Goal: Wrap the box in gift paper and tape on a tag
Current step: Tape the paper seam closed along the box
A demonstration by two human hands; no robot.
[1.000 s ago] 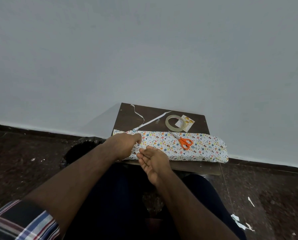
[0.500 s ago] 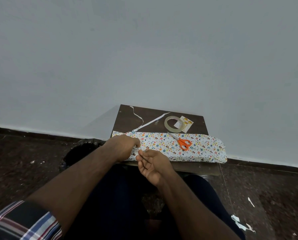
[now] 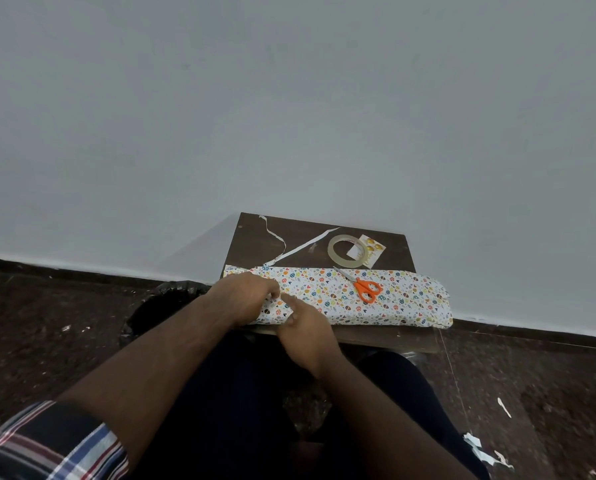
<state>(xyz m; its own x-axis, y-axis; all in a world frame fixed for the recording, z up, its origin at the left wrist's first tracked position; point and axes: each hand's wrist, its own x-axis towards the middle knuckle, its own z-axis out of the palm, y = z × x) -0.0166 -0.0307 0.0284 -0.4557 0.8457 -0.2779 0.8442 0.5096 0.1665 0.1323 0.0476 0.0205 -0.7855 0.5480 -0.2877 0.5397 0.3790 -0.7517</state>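
The wrapped box (image 3: 338, 296) lies lengthwise left to right across the bench (image 3: 310, 251), both hands at its left end: left hand (image 3: 244, 299) and right hand (image 3: 305, 327) pinch the paper there.

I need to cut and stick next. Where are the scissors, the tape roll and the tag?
scissors (image 3: 368, 289): head view, on the orange handles.
tape roll (image 3: 334, 256): head view, on the ring's left rim.
tag (image 3: 374, 250): head view, on the card's right part.

Long patterned wrapped box (image 3: 376, 296), lying flat
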